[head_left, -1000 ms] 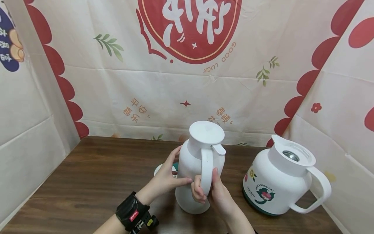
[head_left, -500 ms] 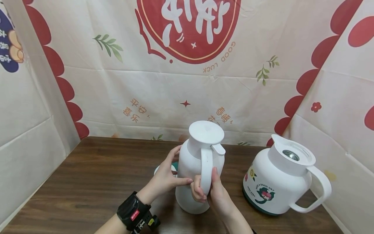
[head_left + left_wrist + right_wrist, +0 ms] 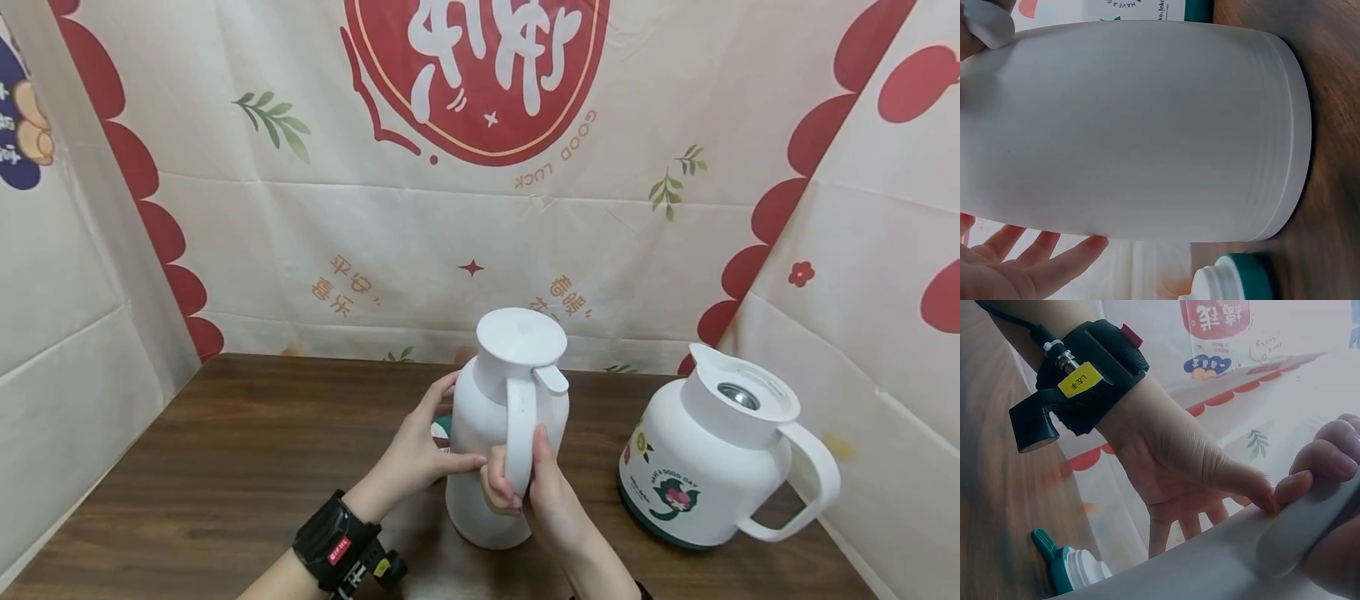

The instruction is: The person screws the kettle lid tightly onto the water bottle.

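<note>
The right hand [image 3: 546,498] is curled round the handle [image 3: 521,429] of the tall, smooth white jug [image 3: 476,421]; the left hand [image 3: 416,450] lies straight-fingered along its side. The jug seems to rest on the brown wood-grain table [image 3: 247,467], contact unclear. Shifting leftward, it could knock the green-and-white plastic stopper [image 3: 1244,278] near its left; its slick wall could slip past the left hand.

flask [image 3: 483,408] on the table [image 3: 262,450], left hand [image 3: 414,442] at its left, right hand [image 3: 546,500] on its near handle [image 3: 521,425]; jug [image 3: 712,454] to the right; lid [image 3: 442,428] left, behind the left hand; cloth [image 3: 420,225] behind the table.
</note>
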`<state>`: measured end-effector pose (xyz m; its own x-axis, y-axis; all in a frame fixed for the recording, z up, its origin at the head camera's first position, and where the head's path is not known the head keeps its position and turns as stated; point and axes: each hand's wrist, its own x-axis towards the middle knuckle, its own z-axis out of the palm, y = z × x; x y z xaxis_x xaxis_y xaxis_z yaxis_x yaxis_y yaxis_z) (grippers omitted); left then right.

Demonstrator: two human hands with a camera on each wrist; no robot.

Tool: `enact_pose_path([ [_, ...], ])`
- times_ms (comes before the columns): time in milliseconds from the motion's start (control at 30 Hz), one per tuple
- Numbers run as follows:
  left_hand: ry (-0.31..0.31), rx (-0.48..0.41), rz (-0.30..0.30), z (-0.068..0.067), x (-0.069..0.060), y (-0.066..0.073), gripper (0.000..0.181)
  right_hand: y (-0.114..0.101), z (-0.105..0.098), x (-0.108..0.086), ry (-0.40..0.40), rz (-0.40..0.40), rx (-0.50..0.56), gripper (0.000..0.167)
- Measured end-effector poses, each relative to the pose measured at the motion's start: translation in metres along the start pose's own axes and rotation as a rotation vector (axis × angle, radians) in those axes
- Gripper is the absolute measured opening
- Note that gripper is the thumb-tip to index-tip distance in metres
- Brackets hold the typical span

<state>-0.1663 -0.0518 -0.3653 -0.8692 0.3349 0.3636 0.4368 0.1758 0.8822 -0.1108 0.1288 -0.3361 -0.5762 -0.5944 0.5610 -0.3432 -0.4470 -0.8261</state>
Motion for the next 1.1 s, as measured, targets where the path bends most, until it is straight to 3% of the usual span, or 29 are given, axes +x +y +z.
enact_pose_path([
  [467, 0.001, 0.048, 0.063, -0.034, 0.011, 0.026, 0.098, -0.018, 0.018, 0.033, 0.012, -0.022, -0.057, 0.062],
  [733, 0.008, 0.085, 0.08, -0.068, 0.015, 0.044, 0.1, -0.022, 0.03, 0.062, 0.015, -0.022, -0.06, 0.064],
  [1100, 0.026, 0.132, 0.077, -0.123, 0.011, 0.037, 0.096, 0.002, 0.047, 0.108, 0.023, 0.029, -0.025, 0.064],
])
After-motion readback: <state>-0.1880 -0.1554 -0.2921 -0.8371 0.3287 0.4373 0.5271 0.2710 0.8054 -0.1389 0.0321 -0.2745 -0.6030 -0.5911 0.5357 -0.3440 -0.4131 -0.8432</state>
